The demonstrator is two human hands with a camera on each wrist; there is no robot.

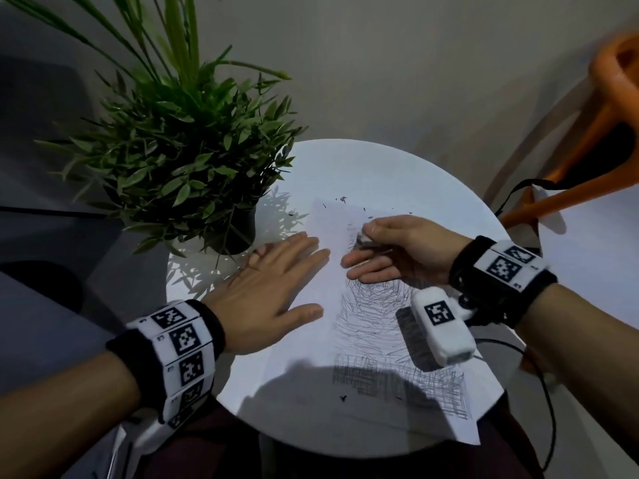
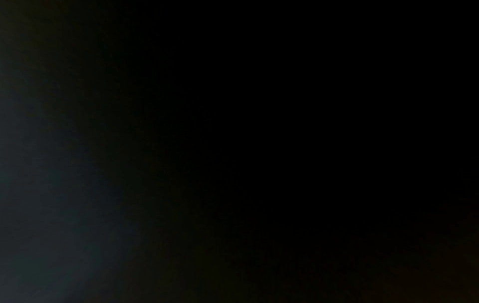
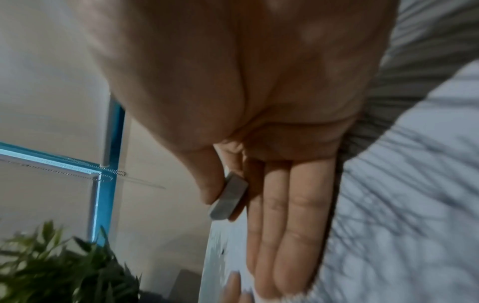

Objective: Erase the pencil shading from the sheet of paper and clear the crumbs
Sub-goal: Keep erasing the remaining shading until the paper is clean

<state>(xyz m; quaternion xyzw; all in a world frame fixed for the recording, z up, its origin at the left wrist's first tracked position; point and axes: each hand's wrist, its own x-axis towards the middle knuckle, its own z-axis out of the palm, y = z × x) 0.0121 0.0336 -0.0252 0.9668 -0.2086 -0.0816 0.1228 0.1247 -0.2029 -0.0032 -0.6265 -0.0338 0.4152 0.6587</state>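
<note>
Paper (image 1: 304, 344) this thin is likely buckling easily, so you are pressing your flat, open left hand (image 1: 266, 288) beside the shading (image 1: 373, 316) while your right hand (image 1: 390, 250) is pinching the small, firm eraser (image 3: 229, 195) just beyond it.

A: Left wrist view: black, nothing readable.

B: Right wrist view: motion blur over paper (image 3: 414, 205) and plant (image 3: 59, 272). Eraser (image 3: 229, 199) half covered by thumb.

A: Head view: right hand (image 1: 397, 250) hides the shading beneath it. Orange object (image 1: 612, 84), blurred, cut by right edge. Crumbs (image 1: 343, 199) too small to count.
</note>
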